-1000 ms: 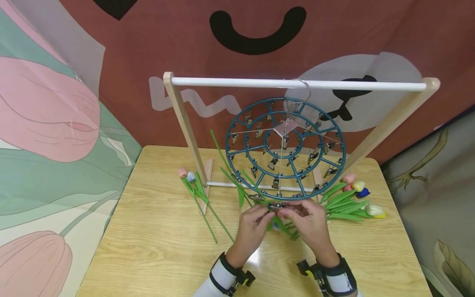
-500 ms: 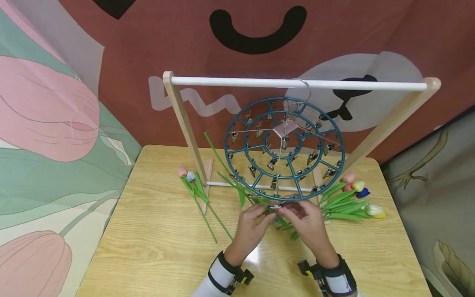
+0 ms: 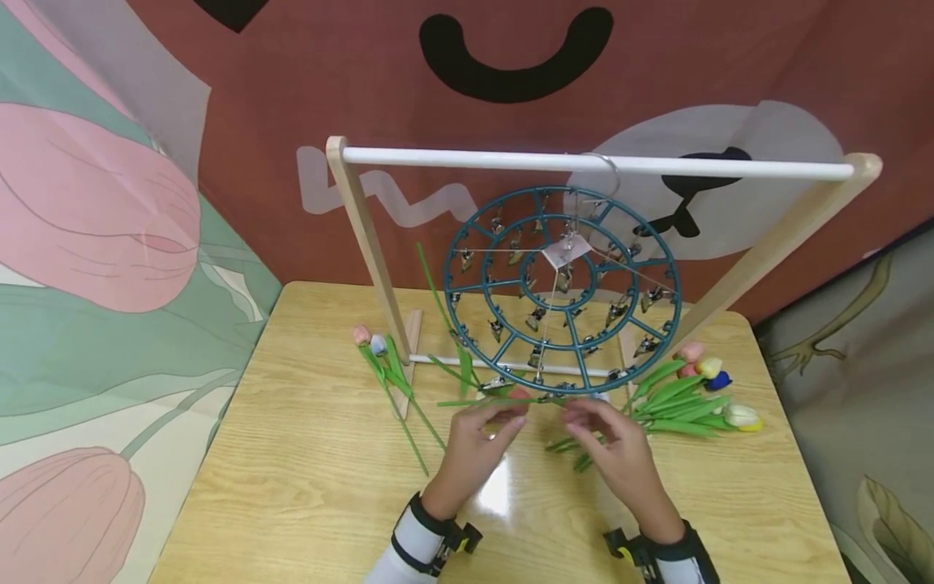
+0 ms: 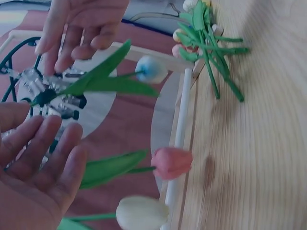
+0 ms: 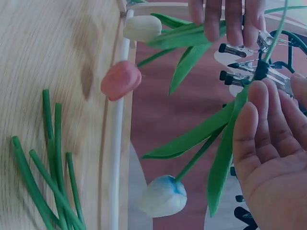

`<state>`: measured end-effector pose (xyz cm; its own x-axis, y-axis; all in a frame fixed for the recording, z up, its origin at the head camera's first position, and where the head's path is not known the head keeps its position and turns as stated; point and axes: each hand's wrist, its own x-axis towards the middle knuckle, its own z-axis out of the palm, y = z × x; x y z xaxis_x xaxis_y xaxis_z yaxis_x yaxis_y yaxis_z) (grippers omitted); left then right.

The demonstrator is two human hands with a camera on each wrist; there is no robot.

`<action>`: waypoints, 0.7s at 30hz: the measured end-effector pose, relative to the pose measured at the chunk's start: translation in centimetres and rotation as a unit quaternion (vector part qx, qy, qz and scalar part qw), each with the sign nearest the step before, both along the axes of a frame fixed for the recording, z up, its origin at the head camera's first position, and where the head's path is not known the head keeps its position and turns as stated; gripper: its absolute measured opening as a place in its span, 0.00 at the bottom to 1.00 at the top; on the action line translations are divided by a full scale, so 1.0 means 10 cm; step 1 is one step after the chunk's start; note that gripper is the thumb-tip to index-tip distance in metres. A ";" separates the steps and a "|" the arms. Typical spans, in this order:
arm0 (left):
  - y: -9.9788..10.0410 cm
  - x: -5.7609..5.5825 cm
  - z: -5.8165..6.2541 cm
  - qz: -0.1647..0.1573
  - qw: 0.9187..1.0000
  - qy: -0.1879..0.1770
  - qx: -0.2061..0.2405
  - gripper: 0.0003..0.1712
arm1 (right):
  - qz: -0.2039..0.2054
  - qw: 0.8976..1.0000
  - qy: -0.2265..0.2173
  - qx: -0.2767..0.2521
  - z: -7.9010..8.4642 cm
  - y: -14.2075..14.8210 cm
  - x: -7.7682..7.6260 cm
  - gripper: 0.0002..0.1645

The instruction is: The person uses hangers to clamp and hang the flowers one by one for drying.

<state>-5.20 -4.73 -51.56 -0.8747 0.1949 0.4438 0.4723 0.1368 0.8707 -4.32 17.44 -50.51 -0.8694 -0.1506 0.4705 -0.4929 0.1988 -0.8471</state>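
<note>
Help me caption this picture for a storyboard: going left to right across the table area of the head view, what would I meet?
Loose pink tulip head → loose light-blue tulip head → left hand's fingers → right hand's fingers → dark-blue tulip head → white tulip head.

A clip covers part of the bluish tulip, and the right wrist view crops loose stems.
</note>
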 end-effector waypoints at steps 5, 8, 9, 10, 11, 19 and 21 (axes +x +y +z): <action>-0.21 0.00 0.01 -0.012 0.998 -0.006 -0.059 0.07 | -0.003 1.000 -0.009 0.015 -0.03 0.06 0.02 0.19; -0.40 0.01 0.04 -0.012 0.991 -0.032 -0.131 0.05 | -0.027 0.998 -0.024 0.055 -0.08 0.12 0.04 0.18; -0.47 0.01 0.05 -0.013 0.987 -0.044 -0.156 0.06 | -0.036 0.997 -0.024 0.070 -0.10 0.14 0.04 0.18; -0.54 0.00 0.06 -0.012 0.981 -0.054 -0.184 0.06 | -0.047 0.995 -0.024 0.086 -0.12 0.17 0.05 0.18; -0.60 0.00 0.06 -0.010 0.976 -0.061 -0.209 0.07 | -0.060 0.993 -0.022 0.102 -0.15 0.20 0.06 0.17; -0.99 -0.04 -0.18 0.053 0.908 0.012 -0.416 0.16 | -0.131 0.970 -0.060 0.196 -0.36 0.43 0.15 0.08; -1.05 -0.05 -0.27 0.065 0.883 0.052 -0.462 0.18 | -0.140 0.964 -0.079 0.212 -0.40 0.48 0.17 0.06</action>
<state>-5.74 -15.27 -54.28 -0.8802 0.4166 0.2274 0.4712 0.8250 0.3120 -2.67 22.20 -54.46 -0.9599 -0.0500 0.2759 -0.2410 0.6502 -0.7205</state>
